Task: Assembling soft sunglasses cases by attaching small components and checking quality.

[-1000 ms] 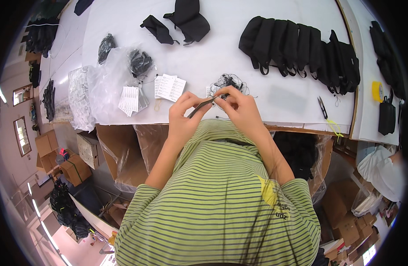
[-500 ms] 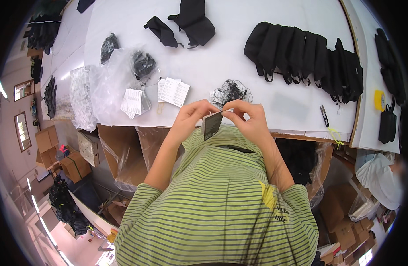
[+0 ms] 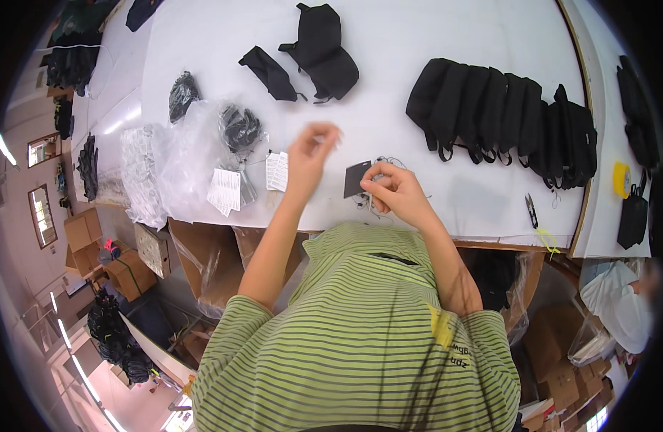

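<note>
My right hand (image 3: 397, 193) pinches a dark rectangular hang tag (image 3: 356, 179) over the near part of the table. Partly hidden behind the tag and this hand is a tangle of thin black strings (image 3: 365, 204). My left hand (image 3: 312, 155) is raised over the table to the left of the tag, apart from it. Motion smears its fingers, so I cannot make out whether they hold anything. White printed tags (image 3: 276, 171) lie beside the left wrist, which partly covers them. More white printed cards (image 3: 226, 190) are farther left.
A row of black bags (image 3: 475, 108) is at the right. Black pouches (image 3: 324, 54) lie at the far middle. Clear plastic bags (image 3: 187, 158) sit left. Small scissors (image 3: 531, 211) and a yellow tape measure (image 3: 621, 180) are right. Cardboard boxes (image 3: 202, 255) stand under the table edge.
My left hand has let go of the tag and moved up and away to the left. The tag, still in my right hand, has turned its dark face upward.
</note>
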`<state>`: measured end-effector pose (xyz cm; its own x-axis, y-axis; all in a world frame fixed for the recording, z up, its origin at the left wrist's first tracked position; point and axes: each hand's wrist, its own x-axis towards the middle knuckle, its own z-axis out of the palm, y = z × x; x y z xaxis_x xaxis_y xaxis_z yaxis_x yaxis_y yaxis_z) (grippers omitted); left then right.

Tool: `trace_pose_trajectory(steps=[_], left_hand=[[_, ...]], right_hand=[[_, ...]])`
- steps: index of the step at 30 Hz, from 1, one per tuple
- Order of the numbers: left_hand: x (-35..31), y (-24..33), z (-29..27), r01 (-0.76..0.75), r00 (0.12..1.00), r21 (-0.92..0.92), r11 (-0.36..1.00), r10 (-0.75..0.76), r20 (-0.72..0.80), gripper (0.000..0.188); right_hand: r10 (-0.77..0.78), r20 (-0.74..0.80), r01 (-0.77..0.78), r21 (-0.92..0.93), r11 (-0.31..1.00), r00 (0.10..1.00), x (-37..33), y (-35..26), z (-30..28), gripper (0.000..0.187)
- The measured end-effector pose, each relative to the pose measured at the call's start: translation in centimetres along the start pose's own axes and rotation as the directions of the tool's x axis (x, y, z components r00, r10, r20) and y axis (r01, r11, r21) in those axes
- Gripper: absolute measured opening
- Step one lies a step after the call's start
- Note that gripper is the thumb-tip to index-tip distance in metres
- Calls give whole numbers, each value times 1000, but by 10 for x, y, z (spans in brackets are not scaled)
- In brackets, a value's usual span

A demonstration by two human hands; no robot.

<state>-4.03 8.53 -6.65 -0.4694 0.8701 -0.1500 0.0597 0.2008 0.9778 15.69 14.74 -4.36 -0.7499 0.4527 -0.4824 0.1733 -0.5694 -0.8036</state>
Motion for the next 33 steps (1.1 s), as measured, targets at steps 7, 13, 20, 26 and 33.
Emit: trace_pose_trajectory(steps=[7, 13, 20, 26, 33], left_hand=[[123, -94, -78, 79, 738, 523, 849, 303, -603, 43], [56, -11, -75, -282, 757, 36, 959, 245, -606, 36], [3, -44, -47, 12, 1000, 232, 973, -17, 19, 50], [-29, -50, 26, -583, 812, 499, 641, 436, 389, 37], [-76, -65, 62, -577, 814, 656, 487, 413, 409, 36]], right_hand=[[-13, -26, 13, -15, 1000, 1000, 2, -11, -12, 13], [-22, -136, 26, 21, 999, 990, -29, 9, -35, 10], [40, -97, -44, -37, 998, 994, -59, 31, -41, 11], [-2, -188, -4, -29, 1000, 982, -76, 42, -45, 11], [-23, -249, 15, -34, 999, 968, -86, 57, -40, 11]])
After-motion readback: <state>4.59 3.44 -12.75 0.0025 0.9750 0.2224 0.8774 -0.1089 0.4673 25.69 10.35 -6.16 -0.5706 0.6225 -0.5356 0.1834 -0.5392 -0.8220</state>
